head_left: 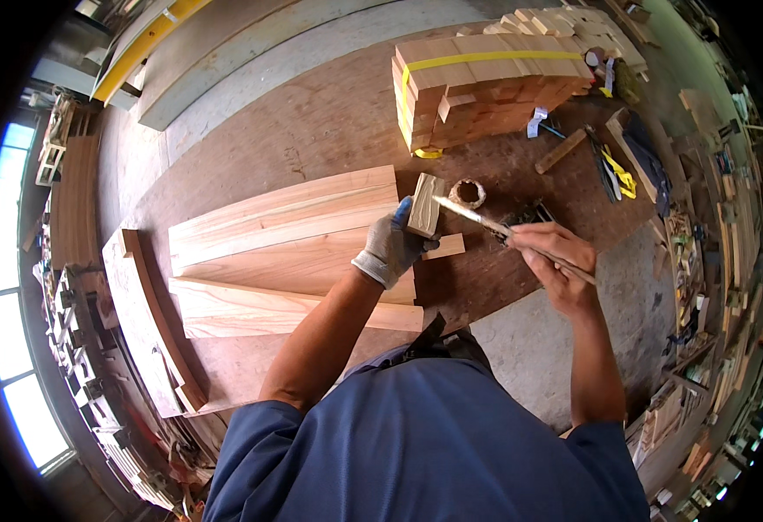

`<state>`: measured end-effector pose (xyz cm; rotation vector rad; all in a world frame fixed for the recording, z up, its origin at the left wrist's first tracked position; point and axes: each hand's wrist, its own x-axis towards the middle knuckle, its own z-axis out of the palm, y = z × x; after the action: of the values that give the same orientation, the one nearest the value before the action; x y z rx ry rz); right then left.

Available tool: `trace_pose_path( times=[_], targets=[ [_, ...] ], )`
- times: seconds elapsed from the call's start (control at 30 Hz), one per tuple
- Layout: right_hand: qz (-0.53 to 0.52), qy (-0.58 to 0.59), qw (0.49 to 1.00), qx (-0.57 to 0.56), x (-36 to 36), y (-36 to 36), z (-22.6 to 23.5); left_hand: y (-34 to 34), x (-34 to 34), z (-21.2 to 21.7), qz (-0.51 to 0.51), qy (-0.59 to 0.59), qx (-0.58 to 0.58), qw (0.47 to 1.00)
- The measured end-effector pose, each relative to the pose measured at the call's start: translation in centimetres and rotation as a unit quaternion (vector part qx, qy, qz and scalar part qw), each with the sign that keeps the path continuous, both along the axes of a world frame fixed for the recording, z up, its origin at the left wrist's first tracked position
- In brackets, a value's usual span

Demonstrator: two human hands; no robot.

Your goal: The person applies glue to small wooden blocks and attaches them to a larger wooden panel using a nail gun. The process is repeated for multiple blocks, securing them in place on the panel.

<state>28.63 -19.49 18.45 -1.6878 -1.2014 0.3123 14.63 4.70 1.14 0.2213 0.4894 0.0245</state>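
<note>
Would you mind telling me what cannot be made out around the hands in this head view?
- Left hand: the glove hides the fingers gripping the wood block.
- Brush in the right hand: its tip is too small to show any coating.
- Small round pot: contents too small to tell.
- Workbench: the near edge is hidden behind the person's torso.

boards left on bench | strapped block stack far right | small pot between stack and held block
</note>
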Motion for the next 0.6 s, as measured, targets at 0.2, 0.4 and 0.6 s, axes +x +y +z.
trace_pose_path(
  times=[0.2, 0.4, 0.6],
  targets=[
    [0.079, -0.019, 0.996, -0.020, -2.0, 0.5, 0.5, -0.3, 0.4, -0.2, 0.014, 0.031, -0.019, 0.999],
    [0.032, -0.061, 0.998, -0.008, -1.7, 1.1, 0.5, 0.1, -0.1, -1.2, 0.006, -0.023, -0.013, 1.000],
    [0.105, -0.046, 0.993, -0.009, -3.0, 1.0, 0.6, -0.4, 0.4, -0.1, 0.014, 0.064, -0.043, 0.997]
  ],
)
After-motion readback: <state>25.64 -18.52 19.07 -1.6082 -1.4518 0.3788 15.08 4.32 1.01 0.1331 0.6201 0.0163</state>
